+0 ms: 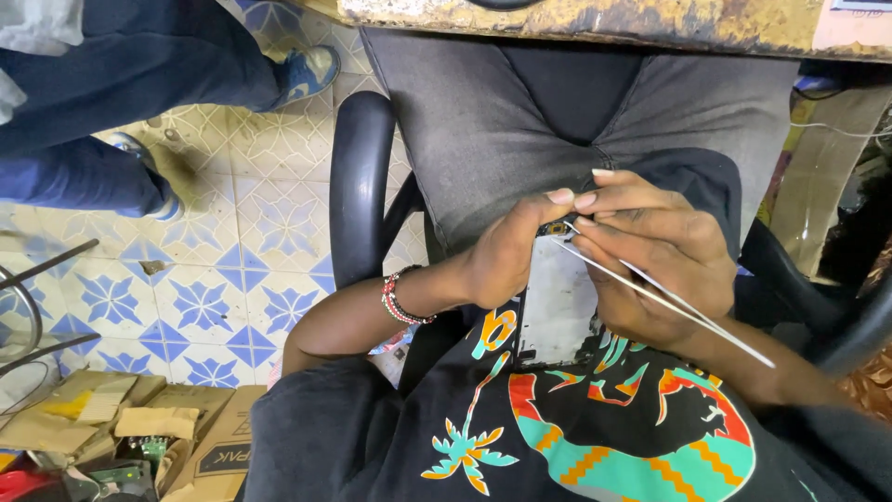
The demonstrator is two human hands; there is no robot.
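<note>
1. The left hand (506, 260) is wrapped around the left edge of an opened phone (557, 302), thumb pressed at its top corner.
2. The right hand (650, 256) pinches a pair of thin tweezers (650, 293), whose tips meet the phone's top end just beside the left thumb.
3. The phone stands upright between both palms, over the lap.
4. A beaded bracelet (400, 299) circles the left wrist, behind the grip.

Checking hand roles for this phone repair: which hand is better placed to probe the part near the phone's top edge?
Right hand, probably: it holds the thin metal tweezers, tips at the top edge of the opened phone. Left hand grips the phone.
</note>
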